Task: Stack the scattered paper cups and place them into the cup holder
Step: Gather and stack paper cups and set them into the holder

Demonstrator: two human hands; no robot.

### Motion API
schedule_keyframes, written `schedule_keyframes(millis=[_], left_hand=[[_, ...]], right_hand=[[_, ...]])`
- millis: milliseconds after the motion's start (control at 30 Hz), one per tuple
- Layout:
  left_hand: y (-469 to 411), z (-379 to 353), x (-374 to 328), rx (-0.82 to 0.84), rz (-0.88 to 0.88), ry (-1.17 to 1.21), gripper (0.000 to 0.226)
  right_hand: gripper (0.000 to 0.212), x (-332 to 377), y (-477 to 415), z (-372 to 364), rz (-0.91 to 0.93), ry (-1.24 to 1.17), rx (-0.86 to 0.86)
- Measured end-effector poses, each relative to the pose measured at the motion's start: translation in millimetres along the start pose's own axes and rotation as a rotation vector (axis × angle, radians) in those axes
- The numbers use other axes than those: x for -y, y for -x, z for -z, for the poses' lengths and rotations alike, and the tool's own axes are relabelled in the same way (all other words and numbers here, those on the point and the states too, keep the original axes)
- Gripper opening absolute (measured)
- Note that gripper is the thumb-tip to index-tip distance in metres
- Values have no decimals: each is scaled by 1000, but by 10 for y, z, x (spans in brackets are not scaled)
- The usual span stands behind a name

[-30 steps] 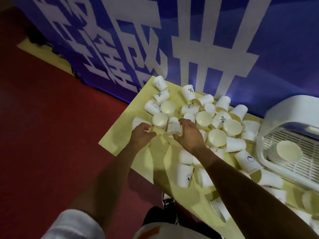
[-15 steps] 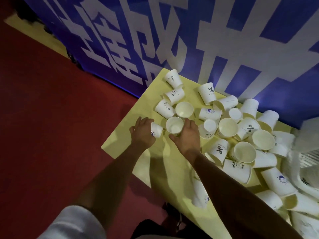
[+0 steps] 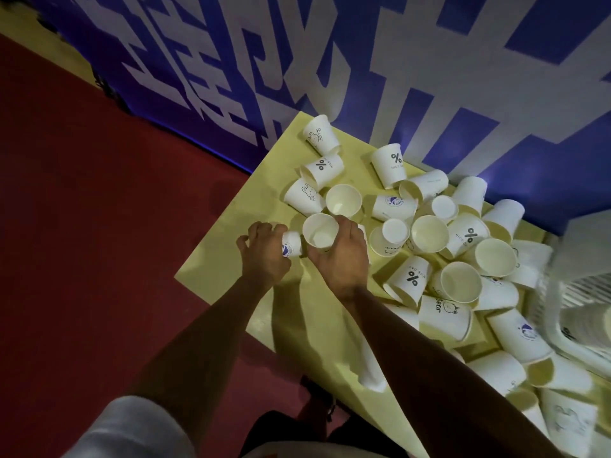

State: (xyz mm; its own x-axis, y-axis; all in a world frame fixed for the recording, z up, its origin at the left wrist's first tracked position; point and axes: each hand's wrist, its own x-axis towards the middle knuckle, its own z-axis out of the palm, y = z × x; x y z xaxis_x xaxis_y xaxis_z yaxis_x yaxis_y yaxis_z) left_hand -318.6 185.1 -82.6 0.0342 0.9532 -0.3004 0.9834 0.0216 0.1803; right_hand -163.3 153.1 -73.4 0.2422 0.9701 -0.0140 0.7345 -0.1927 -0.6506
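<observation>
Both hands were down at the desk's [image 3: 228, 259] near left corner, working side by side. The left hand [image 3: 264, 256] had its fingers curled round a logo cup [image 3: 291, 245], which lay on its side with a blue badge showing and its base pointing right. Just beside it, almost touching, the right hand [image 3: 340, 256] gripped an open cup [image 3: 320, 230] from the near side. That one stood upright, mouth up, with fingers wrapped over its right rim.

Behind the open cup stood another upright cup [image 3: 343, 200]. Past that, a few lay tipped over toward the far corner, one with a bunny drawing [image 3: 322, 135].

The rest of the cups [image 3: 463, 246] sprawled across the yellow desk to the right in a loose heap. Some were upright, many were on their sides, and several carried a percent mark. The heap ran all the way to the white holder [image 3: 582, 292] at the right edge, which was too blurred to read in detail.

A blue and white banner [image 3: 330, 61] rose behind the desk. Red floor [image 3: 99, 226] spread out to the left, and a white sleeve [image 3: 132, 428] showed at the bottom.
</observation>
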Motion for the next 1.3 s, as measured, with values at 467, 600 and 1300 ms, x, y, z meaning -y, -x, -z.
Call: schedule_keyframes(millis=[467, 600, 1300], left_hand=[[378, 370, -744, -121, -27, 49, 66], [529, 398, -1191, -164, -122, 182, 71], [1380, 26, -3683, 205, -291, 701, 69]], right_hand=[[72, -272, 214, 1035, 16, -22, -130], [72, -553, 325, 1439, -34, -23, -187], [63, -2313, 1211, 3382, -286, 9, -540]])
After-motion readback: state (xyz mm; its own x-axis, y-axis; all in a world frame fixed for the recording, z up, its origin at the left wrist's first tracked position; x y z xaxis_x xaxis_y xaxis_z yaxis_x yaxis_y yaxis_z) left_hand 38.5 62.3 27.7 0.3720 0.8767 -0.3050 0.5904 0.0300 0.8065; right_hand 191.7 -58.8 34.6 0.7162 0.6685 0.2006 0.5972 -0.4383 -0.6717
